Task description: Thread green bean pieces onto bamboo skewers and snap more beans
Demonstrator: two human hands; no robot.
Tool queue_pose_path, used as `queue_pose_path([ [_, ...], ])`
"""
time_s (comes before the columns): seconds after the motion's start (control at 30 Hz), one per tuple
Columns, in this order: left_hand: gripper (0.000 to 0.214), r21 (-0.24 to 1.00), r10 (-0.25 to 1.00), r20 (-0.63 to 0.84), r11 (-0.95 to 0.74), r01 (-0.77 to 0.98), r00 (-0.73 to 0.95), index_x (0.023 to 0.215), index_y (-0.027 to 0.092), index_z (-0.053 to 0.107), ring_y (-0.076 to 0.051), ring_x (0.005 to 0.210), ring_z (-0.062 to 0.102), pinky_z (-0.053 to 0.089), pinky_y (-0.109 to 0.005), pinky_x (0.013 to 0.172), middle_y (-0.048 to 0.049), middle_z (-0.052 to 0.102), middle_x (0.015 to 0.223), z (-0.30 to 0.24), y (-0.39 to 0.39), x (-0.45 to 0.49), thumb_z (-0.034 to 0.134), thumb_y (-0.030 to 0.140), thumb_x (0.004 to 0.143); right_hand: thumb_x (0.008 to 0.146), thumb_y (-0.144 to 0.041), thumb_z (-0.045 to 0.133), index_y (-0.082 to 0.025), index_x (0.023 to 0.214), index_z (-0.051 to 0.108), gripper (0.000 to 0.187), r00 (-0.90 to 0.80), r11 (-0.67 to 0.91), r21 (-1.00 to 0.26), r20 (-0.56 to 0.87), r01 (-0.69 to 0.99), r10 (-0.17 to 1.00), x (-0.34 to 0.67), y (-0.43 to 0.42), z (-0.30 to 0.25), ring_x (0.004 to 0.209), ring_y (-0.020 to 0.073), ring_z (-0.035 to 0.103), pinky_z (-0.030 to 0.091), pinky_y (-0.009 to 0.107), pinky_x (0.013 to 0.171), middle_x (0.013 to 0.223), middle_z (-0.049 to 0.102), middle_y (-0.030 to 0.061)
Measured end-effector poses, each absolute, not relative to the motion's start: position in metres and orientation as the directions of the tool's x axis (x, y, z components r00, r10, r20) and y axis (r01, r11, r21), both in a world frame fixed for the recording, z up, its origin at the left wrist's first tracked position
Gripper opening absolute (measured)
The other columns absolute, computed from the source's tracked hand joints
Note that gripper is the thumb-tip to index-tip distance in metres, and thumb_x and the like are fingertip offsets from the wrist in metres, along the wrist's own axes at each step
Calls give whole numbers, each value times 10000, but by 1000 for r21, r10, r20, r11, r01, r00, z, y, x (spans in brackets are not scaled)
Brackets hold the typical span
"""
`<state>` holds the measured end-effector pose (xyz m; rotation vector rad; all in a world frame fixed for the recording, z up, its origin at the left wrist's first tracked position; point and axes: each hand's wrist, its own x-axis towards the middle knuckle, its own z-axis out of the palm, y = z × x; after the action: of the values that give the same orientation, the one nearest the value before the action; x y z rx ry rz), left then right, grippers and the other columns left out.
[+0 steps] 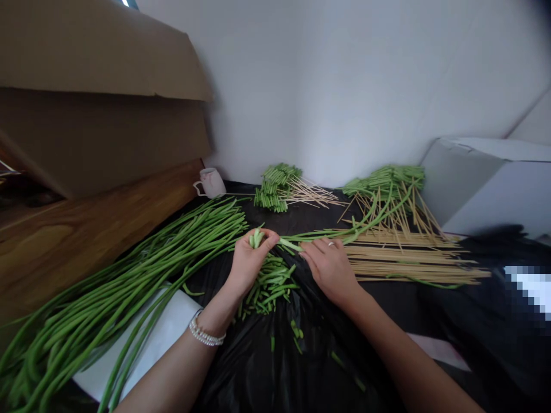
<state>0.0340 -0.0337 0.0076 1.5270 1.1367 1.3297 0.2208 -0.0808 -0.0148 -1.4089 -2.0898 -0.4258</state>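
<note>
My left hand (247,261) is closed around a small bunch of short green bean pieces (256,237), whose ends stick up over the fingers. A pale stretch of long bean (289,245) runs from its fingertips to my right hand (329,267), which is closed on that bean with the fingers curled. More long beans (379,217) trail out behind the right hand towards the far right. Below the hands lies a heap of cut bean pieces (271,284) on black plastic sheeting (318,367). What the right palm covers is hidden.
Whole long beans (142,287) spread across the left. Bean pieces on skewers sit in two piles, one at the back middle (275,186), another at the back right (383,179). Bare skewers (413,261) lie right. A mug (210,182), a cardboard box (103,97) and a white box (486,178) stand around.
</note>
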Motion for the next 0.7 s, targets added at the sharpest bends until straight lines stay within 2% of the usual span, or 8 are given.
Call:
queue_pose_path([
  [0.07, 213, 917, 933, 360, -348, 196, -27, 853, 147, 676, -92, 540, 425, 336, -220, 533, 35, 538, 620, 6, -33, 32, 682, 344, 772, 961, -283, 419, -183, 981, 655, 257, -287, 382, -20, 624, 924, 727, 220, -82, -14, 826, 198, 503, 274, 346, 774, 798, 633, 41],
  [0.13, 178, 820, 859, 511, -475, 320, -33, 848, 153, 687, -120, 628, 509, 397, -244, 616, -1, 601, 702, 6, -34, 31, 615, 315, 834, 949, -271, 448, -186, 979, 655, 226, -305, 376, 16, 618, 927, 725, 219, -82, -15, 820, 197, 491, 261, 347, 757, 790, 621, 38],
  [0.2, 174, 648, 744, 660, -632, 425, 102, 867, 163, 696, -155, 773, 572, 432, -283, 736, -40, 653, 822, 6, -36, 30, 557, 266, 878, 939, -260, 469, -188, 967, 652, 199, -325, 370, 53, 604, 927, 728, 219, -83, -15, 814, 197, 483, 254, 349, 747, 786, 610, 35],
  [0.27, 173, 446, 616, 713, -767, 462, 335, 963, 178, 691, -184, 913, 588, 425, -329, 841, -62, 682, 930, 6, -38, 31, 540, 222, 891, 932, -263, 483, -187, 931, 646, 179, -339, 365, 80, 591, 928, 732, 219, -84, -16, 803, 198, 479, 252, 353, 741, 776, 599, 33],
  [0.37, 230, 206, 491, 606, -857, 472, 626, 1105, 197, 642, -210, 1038, 572, 380, -382, 929, -68, 693, 1029, 4, -41, 33, 544, 221, 898, 921, -260, 504, -186, 889, 632, 151, -349, 361, 97, 571, 927, 743, 218, -85, -15, 795, 200, 479, 254, 359, 740, 765, 591, 31],
  [0.5, 185, -4, 532, 427, -808, 589, 731, 1039, 177, 631, -223, 910, 591, 409, -368, 812, -65, 674, 905, 0, -43, 35, 503, 238, 919, 919, -240, 506, -189, 892, 620, 128, -369, 372, 113, 557, 921, 744, 216, -86, -13, 814, 206, 490, 265, 366, 750, 781, 596, 31],
  [0.6, 162, -41, 577, 353, -777, 628, 737, 898, 156, 602, -212, 825, 586, 424, -330, 737, -66, 636, 847, 0, -43, 34, 454, 210, 932, 925, -232, 495, -181, 1003, 610, 148, -404, 397, 136, 538, 908, 740, 214, -87, -12, 825, 208, 506, 280, 365, 745, 818, 604, 35],
  [0.7, 126, 5, 584, 322, -788, 616, 745, 895, 155, 566, -205, 825, 581, 431, -309, 738, -65, 621, 857, 0, -45, 34, 442, 140, 912, 922, -191, 487, -135, 1194, 537, 282, -457, 430, 176, 494, 885, 740, 212, -89, -12, 831, 212, 527, 303, 355, 726, 891, 618, 57],
])
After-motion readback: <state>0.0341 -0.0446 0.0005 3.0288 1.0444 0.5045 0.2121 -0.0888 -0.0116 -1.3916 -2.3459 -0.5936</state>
